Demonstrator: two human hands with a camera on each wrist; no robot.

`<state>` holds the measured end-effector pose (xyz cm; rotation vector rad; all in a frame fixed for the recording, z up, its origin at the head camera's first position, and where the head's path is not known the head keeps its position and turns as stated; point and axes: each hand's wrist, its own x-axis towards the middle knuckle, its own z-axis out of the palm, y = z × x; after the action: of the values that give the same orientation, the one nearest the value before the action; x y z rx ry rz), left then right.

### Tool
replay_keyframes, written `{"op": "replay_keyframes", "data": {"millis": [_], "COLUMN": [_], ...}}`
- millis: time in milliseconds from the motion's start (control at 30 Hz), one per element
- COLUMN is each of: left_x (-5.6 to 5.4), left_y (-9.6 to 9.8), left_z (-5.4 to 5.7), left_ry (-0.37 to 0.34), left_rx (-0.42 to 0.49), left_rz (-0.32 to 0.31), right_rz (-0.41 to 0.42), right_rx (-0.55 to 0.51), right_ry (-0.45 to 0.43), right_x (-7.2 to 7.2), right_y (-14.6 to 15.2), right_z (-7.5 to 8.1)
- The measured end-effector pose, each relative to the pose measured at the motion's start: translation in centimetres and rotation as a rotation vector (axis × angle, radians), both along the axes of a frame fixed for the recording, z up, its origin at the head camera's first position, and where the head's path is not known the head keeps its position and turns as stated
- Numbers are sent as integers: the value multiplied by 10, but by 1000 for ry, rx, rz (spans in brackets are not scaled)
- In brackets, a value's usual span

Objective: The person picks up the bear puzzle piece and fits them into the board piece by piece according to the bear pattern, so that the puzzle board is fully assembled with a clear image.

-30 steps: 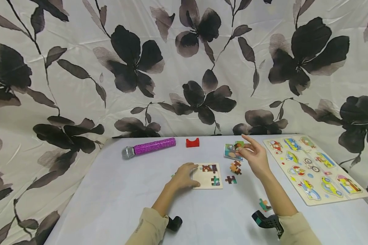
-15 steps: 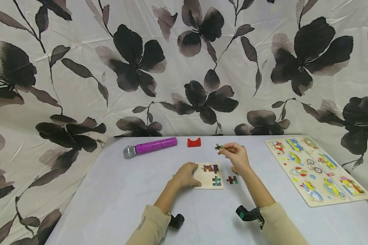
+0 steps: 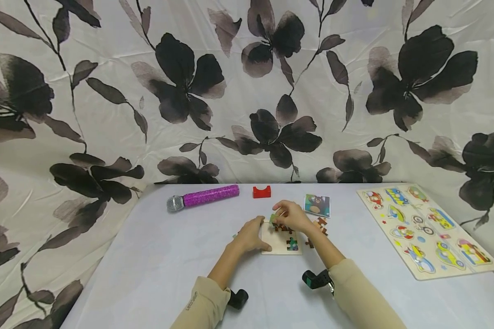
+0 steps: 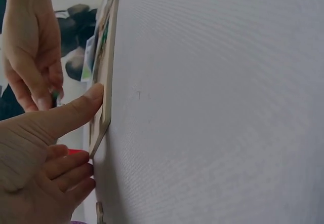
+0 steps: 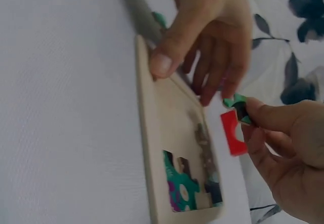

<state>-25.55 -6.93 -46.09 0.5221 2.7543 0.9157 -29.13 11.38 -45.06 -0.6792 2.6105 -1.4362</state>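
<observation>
A square wooden puzzle board [image 3: 276,244] lies on the table with a few jigsaw pieces in its frame. My left hand [image 3: 247,237] holds its left side, the thumb pressing on the rim in the left wrist view and the fingers at the far edge. My right hand [image 3: 291,216] pinches a green and dark puzzle piece [image 5: 239,107] between thumb and fingers, raised over the board's far-left part. A teal piece [image 5: 182,188] and a brown one [image 3: 283,228] sit in the frame. Loose brown pieces [image 3: 321,225] lie right of the board, partly behind the right forearm.
A picture card [image 3: 318,205] lies beyond the loose pieces. A red notched block [image 3: 261,192] and a purple glitter microphone [image 3: 203,197] are at the back. On the right stands out a large vehicle puzzle board [image 3: 428,233], lying flat. A floral cloth hangs behind the table.
My right hand has moved left from the picture card to above the puzzle board, carrying the puzzle piece. The card is uncovered again. My left hand stays on the board.
</observation>
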Motion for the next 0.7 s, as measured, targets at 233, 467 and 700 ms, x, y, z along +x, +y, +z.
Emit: {"op": "replay_keyframes", "data": {"millis": [233,467,700], "left_x": [3,3,2], "left_y": [-1,-1,-1], "left_z": [1,1,0], "left_ry": [6,37,59], "left_rx": [19,-22,-125], "left_rz": [-14,-70,-117], "right_rz": [20,12,-13], "right_rx": [132,297,308], "right_ry": [72,255,235], "right_x": [-5,-4,3], "right_y": [-15,-19,-8], "right_z": [-13,-24,-29]}}
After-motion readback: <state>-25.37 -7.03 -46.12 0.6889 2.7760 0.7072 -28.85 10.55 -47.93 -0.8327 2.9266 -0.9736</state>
